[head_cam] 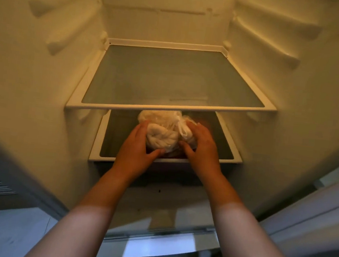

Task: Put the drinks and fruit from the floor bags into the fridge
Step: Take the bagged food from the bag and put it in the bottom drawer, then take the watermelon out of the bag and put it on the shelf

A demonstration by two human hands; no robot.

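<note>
Bag (162, 132) (knot up) between hands

Knotted translucent white plastic bag (162, 133), lumpy, contents unclear; sits on lower glass fridge shelf (118, 143) w/ white rim, near front edge, partly under upper shelf.

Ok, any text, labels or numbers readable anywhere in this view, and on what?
None readable.
Plastic bag held between left hand and right hand on the lower shelf: no print visible.
Upper shelf and fridge walls: plain, no labels.
</note>
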